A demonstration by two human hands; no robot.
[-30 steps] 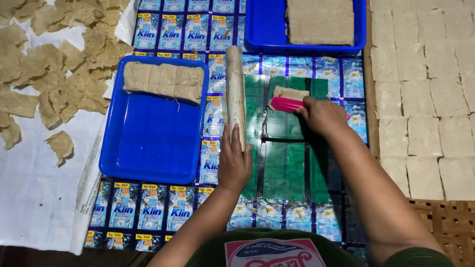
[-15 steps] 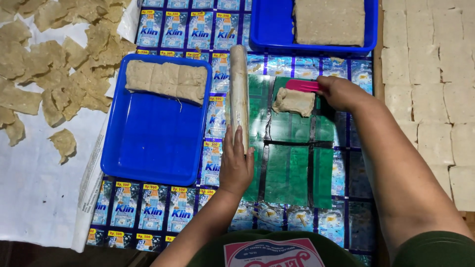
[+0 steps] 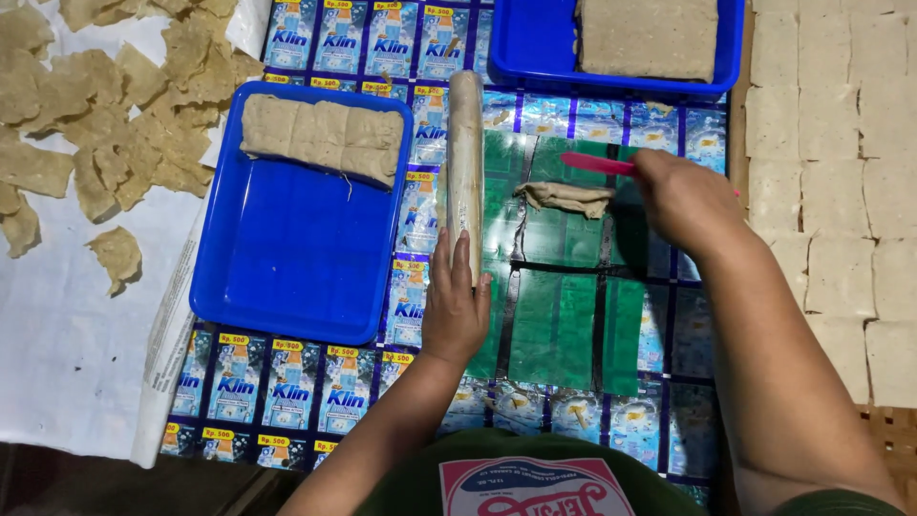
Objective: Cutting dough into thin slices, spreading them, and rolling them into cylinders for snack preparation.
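Note:
My left hand [image 3: 457, 306] rests on the near end of a long pale rolling pin [image 3: 465, 167] that lies lengthwise on the mat of flattened sachet wrappers [image 3: 564, 315]. My right hand [image 3: 686, 199] grips a pink flat scraper [image 3: 597, 163] whose blade points left, just above a small crumpled scrap of beige dough [image 3: 565, 197] on the green part of the mat. The scraper's handle is hidden inside my fist.
A blue tray [image 3: 287, 263] at left holds folded dough sheets [image 3: 322, 138] along its far edge. Another blue tray [image 3: 535, 57] at the top carries a dough slab [image 3: 648, 36]. Cut squares [image 3: 831, 191] line the right side; irregular pieces [image 3: 105, 105] lie on white sheet at left.
My right hand with the scraper has moved away from me and to the right. The dough piece under it is now a thin crumpled strip. The left hand stays on the rolling pin.

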